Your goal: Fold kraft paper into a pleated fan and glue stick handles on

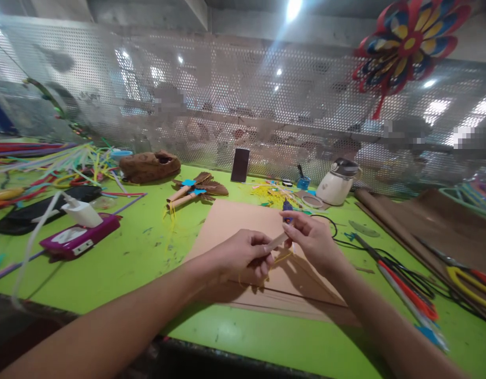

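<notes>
My left hand [243, 255] pinches the near end of a short pale strip [277, 241] between thumb and fingers. At the strip's far end, my right hand [311, 239] has its thumb and fingertips closed on it. Both hands are above a tan paper sheet [227, 226] lying on the table. Thin yellow strands hang below the hands; I cannot tell what they are fixed to. A blue-tipped tool [287, 205] shows just behind my right fingertips, mostly hidden.
Brown feather-like pieces with tan rolls [187, 195] lie at the back left. A phone [240, 165] leans upright beside yellow scraps [268, 195]. Right are a white jug [336, 181], cables and scissors [469, 284]. A purple power strip [82, 237] is left.
</notes>
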A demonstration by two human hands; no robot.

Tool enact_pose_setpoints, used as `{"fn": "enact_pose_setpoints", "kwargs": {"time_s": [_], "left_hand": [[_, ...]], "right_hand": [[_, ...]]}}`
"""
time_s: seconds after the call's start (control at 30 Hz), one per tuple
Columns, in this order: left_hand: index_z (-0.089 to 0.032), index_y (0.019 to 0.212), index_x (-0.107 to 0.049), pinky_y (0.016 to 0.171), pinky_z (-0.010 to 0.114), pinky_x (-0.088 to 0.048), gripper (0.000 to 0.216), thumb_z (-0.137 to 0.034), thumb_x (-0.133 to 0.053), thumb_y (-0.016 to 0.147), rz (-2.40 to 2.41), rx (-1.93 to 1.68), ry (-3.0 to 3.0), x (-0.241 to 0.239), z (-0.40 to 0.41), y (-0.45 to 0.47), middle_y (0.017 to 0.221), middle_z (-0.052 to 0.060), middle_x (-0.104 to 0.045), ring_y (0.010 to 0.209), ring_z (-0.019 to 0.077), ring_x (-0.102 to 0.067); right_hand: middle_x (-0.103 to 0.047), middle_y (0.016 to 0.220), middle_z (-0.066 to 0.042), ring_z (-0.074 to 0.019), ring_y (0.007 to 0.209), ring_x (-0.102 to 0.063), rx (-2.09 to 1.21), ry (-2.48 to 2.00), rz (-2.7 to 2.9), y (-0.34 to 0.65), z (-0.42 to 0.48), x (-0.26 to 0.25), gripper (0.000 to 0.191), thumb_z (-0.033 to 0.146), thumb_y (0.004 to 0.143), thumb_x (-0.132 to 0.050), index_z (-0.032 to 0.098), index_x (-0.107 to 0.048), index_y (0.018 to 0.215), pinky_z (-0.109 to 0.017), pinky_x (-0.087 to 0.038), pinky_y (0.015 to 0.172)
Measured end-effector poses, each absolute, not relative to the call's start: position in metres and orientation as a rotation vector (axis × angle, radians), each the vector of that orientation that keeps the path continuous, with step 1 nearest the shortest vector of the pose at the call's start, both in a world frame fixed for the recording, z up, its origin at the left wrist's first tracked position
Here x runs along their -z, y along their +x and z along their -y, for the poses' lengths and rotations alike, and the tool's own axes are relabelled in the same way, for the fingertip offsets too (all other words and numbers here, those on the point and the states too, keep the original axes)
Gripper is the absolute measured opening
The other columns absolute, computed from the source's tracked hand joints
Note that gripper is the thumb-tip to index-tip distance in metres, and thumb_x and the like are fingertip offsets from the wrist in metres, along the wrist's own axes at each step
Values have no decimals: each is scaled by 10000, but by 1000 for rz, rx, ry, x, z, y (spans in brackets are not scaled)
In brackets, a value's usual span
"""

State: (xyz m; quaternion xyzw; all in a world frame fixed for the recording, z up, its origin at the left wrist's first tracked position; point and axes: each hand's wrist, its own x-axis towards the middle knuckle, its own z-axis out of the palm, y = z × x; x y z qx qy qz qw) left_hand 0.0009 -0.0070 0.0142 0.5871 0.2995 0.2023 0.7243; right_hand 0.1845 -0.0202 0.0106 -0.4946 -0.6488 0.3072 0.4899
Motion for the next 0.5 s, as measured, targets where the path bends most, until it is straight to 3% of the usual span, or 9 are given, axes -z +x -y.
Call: {"fn": "enact_pose_setpoints", "kwargs": {"time_s": [0.2,0.5], "left_hand": [[-97,746,-562,624,306,-476,208,-300,-597,778,-586,-344,1174,-6,0,-1,655,93,-631,566,160,-624],[-94,817,-602,690,323,-498,203,-293,-617,779,-630,-355,1034,-8,7,1,764,108,-669,669,166,-646]], "right_hand": [[-528,561,34,-140,545,-540,-771,-1214,1699,192,16,-5,357,344,826,-532,104,-556,1090,-282,-422,555],[-518,627,28,-129,575,-553,-889,-1147,1831,186,23,-13,368,344,826,-539,131,-565,1125,-269,-453,560]]}}
